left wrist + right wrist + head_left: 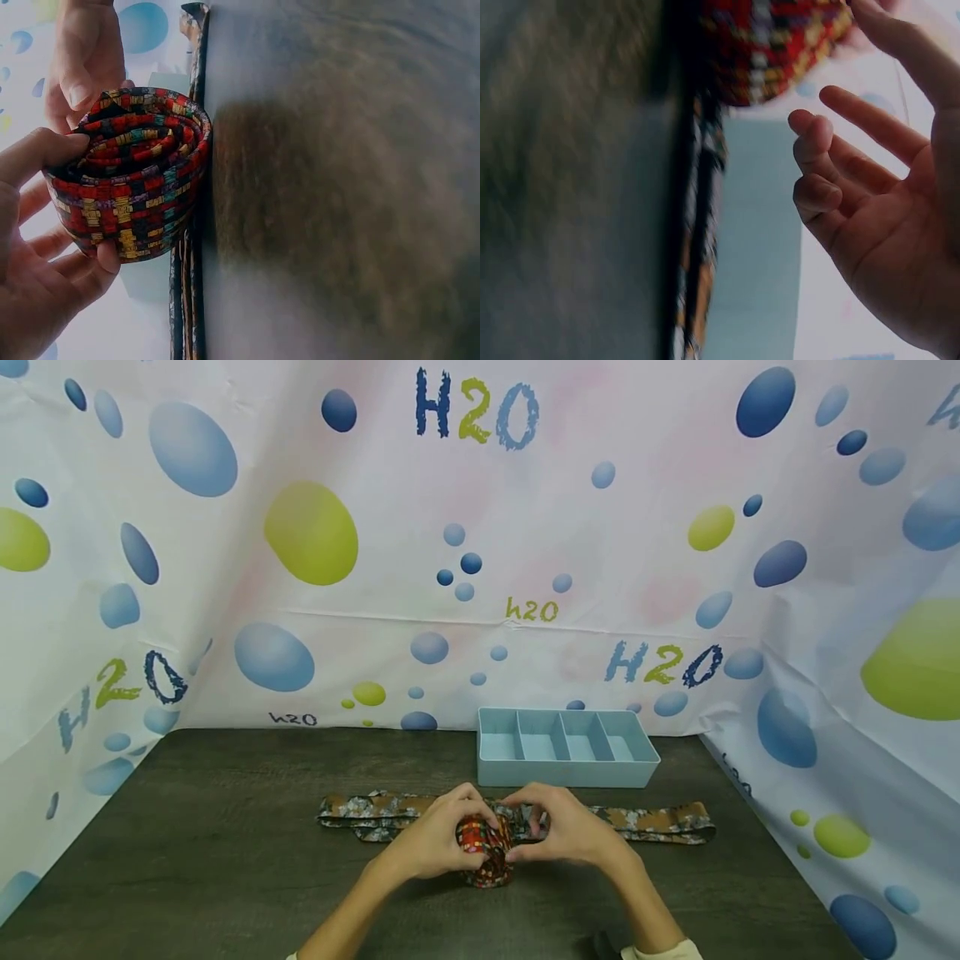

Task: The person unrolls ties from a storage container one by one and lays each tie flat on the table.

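A red, black and yellow plaid cloth strip [131, 202] is wound into a loose roll, with its coiled layers showing at one end. My left hand [438, 839] grips this roll, the thumb on its coiled edge and the fingers round its side in the left wrist view. Beside the roll is my right hand [566, 827], its thumb tip right at the edge and its other fingers loosely bent with nothing between them. Behind both hands lies a folded camouflage-patterned cloth strip [652, 823], partly hidden by them and the roll.
A light blue tray [566, 773] with several compartments stands at the back of the dark wooden table [225, 860], right of centre. A white curtain [420, 493] printed with coloured bubbles hangs behind and along the sides.
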The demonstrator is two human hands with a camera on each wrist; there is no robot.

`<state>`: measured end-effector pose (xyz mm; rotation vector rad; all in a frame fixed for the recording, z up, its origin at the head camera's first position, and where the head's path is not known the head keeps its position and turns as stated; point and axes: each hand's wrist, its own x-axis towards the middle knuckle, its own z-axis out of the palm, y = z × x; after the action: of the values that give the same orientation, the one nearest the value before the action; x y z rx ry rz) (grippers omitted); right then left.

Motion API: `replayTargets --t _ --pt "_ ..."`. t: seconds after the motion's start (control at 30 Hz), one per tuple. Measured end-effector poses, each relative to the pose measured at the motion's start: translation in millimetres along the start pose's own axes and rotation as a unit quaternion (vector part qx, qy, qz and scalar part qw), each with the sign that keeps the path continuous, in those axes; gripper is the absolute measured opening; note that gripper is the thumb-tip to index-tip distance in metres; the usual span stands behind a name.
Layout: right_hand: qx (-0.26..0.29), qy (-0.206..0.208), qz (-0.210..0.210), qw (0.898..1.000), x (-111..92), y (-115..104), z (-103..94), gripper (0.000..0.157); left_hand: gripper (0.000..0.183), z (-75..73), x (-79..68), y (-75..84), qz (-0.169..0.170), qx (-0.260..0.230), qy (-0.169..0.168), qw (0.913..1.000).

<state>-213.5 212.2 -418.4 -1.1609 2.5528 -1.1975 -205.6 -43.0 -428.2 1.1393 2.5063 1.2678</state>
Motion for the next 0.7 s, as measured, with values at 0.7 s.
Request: replayTargets --t 0.7 --pt "-0.060 -0.022 0.056 0.996 8 -3 12.7 0.050 0.050 1.0 0.4 0.7 0.003 -0.002 0.000 1.0000"
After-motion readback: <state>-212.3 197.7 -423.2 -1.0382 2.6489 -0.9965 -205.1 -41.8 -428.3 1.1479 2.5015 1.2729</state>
